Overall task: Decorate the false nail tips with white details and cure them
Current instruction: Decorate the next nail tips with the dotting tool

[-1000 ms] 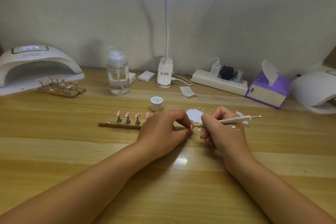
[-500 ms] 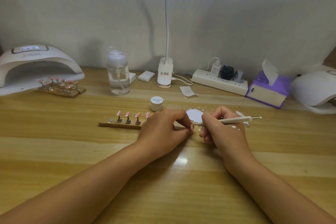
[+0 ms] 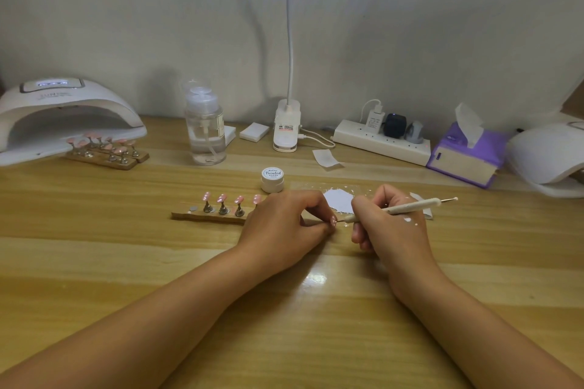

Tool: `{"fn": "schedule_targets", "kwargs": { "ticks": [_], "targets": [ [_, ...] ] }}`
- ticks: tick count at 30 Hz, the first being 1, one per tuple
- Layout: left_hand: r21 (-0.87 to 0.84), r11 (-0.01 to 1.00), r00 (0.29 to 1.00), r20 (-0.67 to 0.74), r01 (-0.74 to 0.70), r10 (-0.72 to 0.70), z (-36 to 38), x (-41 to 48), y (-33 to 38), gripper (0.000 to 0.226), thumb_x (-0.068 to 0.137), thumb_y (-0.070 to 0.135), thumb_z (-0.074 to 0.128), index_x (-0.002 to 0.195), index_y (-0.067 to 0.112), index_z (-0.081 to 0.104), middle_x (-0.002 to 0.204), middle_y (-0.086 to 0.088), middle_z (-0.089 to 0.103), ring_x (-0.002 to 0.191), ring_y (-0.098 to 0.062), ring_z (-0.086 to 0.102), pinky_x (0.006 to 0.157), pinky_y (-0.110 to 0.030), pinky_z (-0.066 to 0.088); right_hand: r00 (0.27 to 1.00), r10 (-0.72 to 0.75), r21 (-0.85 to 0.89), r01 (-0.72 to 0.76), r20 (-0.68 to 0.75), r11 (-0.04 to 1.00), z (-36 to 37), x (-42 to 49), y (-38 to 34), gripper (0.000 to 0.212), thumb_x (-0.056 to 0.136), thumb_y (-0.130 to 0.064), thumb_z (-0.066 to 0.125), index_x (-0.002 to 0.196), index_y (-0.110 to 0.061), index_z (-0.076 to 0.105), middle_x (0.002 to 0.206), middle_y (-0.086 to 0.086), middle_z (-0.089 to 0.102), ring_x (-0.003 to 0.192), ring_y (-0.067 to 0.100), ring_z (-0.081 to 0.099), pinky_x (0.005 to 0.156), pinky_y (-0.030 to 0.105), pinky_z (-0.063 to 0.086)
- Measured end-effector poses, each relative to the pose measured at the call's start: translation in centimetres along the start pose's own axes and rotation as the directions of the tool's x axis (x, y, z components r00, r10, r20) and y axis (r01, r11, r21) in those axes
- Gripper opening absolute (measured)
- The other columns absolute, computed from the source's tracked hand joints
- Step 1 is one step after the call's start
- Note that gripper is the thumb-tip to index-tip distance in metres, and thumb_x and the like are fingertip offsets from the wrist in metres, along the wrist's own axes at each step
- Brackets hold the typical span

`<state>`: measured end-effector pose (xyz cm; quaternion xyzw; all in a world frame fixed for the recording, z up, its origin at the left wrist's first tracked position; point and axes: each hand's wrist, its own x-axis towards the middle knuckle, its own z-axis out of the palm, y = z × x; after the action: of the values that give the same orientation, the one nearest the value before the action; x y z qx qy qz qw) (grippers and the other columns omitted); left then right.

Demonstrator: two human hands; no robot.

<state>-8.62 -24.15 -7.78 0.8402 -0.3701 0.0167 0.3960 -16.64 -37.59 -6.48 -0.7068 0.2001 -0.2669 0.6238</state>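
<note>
Both forearms come in from the bottom edge and rest on the wooden table (image 3: 120, 265), hands meeting near centre. The left hand (image 3: 284, 224) lies palm down, fingers curled in, thumb and forefinger pinching one pink false nail tip (image 3: 333, 220) just off the right end of the wooden holder strip (image 3: 208, 217). The right hand (image 3: 390, 227) grips a white dotting pen (image 3: 410, 206) in a writing hold, shaft lying back over the knuckles, working end pointed left at the pinched tip. It looks to be touching, but the contact is too small to confirm. There are white paint specks (image 3: 408, 220) on the back of the right hand.

Four pink nail tips (image 3: 222, 198) stand on metal pegs along the strip; the left hand covers its right end. A white paint smear (image 3: 339, 200) sits on the table just behind the hands, and a closed white gel pot (image 3: 272, 179) is behind that.

Far left is a white UV nail lamp (image 3: 63, 117), display lit, with more strips of pink tips (image 3: 107, 151) at its mouth. Along the back wall are a clear pump bottle (image 3: 205, 133), white pads (image 3: 254, 131), a clip-lamp base (image 3: 287, 129), a power strip (image 3: 379, 142) with plugs and a purple tissue box (image 3: 464, 158). A second white lamp (image 3: 550, 155) is at the right edge.
</note>
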Motion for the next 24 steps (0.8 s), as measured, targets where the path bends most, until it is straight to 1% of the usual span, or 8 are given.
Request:
{"fn": "schedule_targets", "kwargs": {
  "ticks": [3,7,10,13,15,18,24],
  "targets": [
    [-0.007,1.0,1.0,0.002,-0.002,0.002,-0.03,0.02,-0.01,0.017,0.083,0.031,0.073,0.075,0.042,0.063,0.09,0.028,0.07,0.062,0.006,0.056,0.064,-0.025,0.044,1.0,-0.001,-0.007,0.001,0.006,1.0,0.07,0.02,0.03,0.028,0.078,-0.006,0.06,0.06,-0.015,0.04,0.044,0.008,0.054,0.039,0.012,0.045,0.041,0.022,0.038],
    [-0.006,1.0,1.0,-0.003,-0.005,0.005,-0.02,-0.01,-0.01,0.02,0.082,0.031,0.073,0.073,0.044,0.062,0.086,0.03,0.069,0.062,0.007,0.056,0.062,-0.023,0.04,1.0,-0.007,-0.022,0.007,0.014,1.0,0.09,0.05,0.09,0.027,0.078,-0.008,0.06,0.061,-0.015,0.041,0.046,0.009,0.057,0.04,0.012,0.046,0.045,0.025,0.04],
    [-0.003,1.0,1.0,-0.004,0.006,-0.006,0.04,0.02,-0.07,0.02,0.082,0.031,0.073,0.072,0.044,0.061,0.082,0.033,0.067,0.062,0.007,0.056,0.061,-0.023,0.038,1.0,-0.005,-0.017,0.005,0.013,1.0,0.06,0.16,0.22,0.032,0.078,-0.008,0.06,0.055,-0.021,0.041,0.044,0.008,0.056,0.04,0.013,0.045,0.044,0.024,0.038],
    [-0.002,1.0,1.0,-0.006,0.009,-0.009,0.09,0.04,-0.14,0.018,0.082,0.032,0.074,0.073,0.042,0.063,0.079,0.034,0.065,0.063,0.006,0.056,0.061,-0.023,0.038,1.0,-0.002,-0.028,0.003,0.01,1.0,0.03,0.21,0.26,0.035,0.077,-0.008,0.06,0.05,-0.022,0.041,0.043,0.007,0.054,0.04,0.015,0.043,0.043,0.023,0.036],
    [-0.007,1.0,1.0,-0.007,0.009,-0.009,0.1,0.06,-0.17,0.018,0.082,0.032,0.074,0.073,0.042,0.063,0.08,0.034,0.065,0.063,0.005,0.057,0.062,-0.023,0.039,1.0,0.002,-0.022,-0.001,0.006,1.0,0.01,0.19,0.24,0.033,0.077,-0.009,0.061,0.053,-0.021,0.041,0.045,0.008,0.057,0.04,0.013,0.046,0.043,0.023,0.038],
    [-0.004,1.0,1.0,-0.007,0.008,-0.008,0.12,0.07,-0.19,0.02,0.082,0.032,0.074,0.071,0.044,0.061,0.076,0.036,0.063,0.063,0.004,0.057,0.061,-0.023,0.038,1.0,0.004,-0.026,-0.003,0.013,1.0,0.02,0.12,0.2,0.028,0.078,-0.01,0.061,0.059,-0.018,0.042,0.047,0.008,0.06,0.04,0.012,0.048,0.048,0.026,0.039],
    [-0.016,1.0,1.0,-0.006,0.004,-0.004,0.13,0.08,-0.19,0.015,0.082,0.031,0.073,0.074,0.04,0.065,0.085,0.032,0.068,0.062,0.004,0.057,0.063,-0.024,0.043,1.0,0.007,-0.024,-0.006,0.021,1.0,0.06,0.06,0.15,0.027,0.079,-0.01,0.061,0.06,-0.017,0.042,0.048,0.008,0.06,0.04,0.011,0.048,0.048,0.027,0.038]
  ]
}}
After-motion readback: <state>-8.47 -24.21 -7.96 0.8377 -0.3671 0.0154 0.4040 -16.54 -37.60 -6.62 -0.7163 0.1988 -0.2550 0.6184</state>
